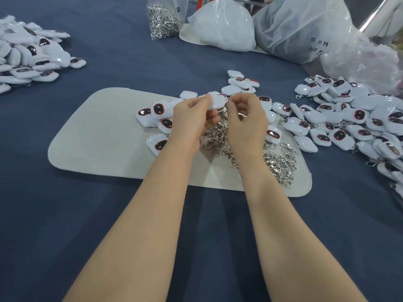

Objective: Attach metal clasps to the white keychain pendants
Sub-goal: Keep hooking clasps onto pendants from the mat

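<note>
My left hand (192,118) grips a white keychain pendant (217,102) above the pale felt mat (104,138). My right hand (246,118) pinches a metal clasp (231,100) against the pendant's right end; most of the clasp is hidden by the fingers. A loose heap of metal clasps (277,160) lies on the mat under and to the right of both hands. Several white pendants with dark red-rimmed windows (157,112) lie on the mat just left of my left hand.
A big pile of pendants (349,123) spreads at the right, another pile (28,57) at the far left. A clear bag of clasps (163,18) and white plastic bags (222,27) stand at the back on the blue tablecloth (65,214).
</note>
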Available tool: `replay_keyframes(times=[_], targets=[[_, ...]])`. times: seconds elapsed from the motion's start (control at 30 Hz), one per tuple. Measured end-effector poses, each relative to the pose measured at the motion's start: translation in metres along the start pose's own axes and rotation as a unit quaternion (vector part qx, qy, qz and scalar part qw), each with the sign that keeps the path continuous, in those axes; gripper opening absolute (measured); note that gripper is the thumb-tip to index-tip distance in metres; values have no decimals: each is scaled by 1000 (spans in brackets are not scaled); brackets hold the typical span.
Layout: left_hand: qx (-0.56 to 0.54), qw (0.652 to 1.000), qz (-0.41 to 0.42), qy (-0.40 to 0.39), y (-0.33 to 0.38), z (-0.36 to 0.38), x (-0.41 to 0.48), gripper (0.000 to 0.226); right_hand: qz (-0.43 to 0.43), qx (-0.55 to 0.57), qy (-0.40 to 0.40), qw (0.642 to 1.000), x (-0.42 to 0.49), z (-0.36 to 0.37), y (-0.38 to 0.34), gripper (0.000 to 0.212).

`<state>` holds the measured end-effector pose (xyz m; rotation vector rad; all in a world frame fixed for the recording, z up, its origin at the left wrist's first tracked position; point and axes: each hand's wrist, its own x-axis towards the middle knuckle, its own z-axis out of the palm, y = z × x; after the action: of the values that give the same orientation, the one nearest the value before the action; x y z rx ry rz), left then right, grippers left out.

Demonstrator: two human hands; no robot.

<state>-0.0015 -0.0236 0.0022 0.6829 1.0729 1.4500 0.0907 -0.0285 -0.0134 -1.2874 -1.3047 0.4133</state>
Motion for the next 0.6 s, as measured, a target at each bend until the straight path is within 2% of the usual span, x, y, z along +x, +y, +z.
replay_keyframes(times=[0.17,0.23,0.3,0.4,0.6], targets=[[-11,1000,1,15,0,0,0,18,-5,-34,-15,999,0,0,0,13],[22,999,33,27,0,1,-1,7,-4,-54,-18,998,0,0,1,16],[87,992,89,35,-1,2,-2,14,-7,-79,-18,997,1,0,3,17],[207,960,186,12,-4,2,-3,23,-13,-112,-18,993,4,-1,5,17],[334,885,323,-33,-10,1,-5,31,-43,-156,-42,986,3,-4,8,20]])
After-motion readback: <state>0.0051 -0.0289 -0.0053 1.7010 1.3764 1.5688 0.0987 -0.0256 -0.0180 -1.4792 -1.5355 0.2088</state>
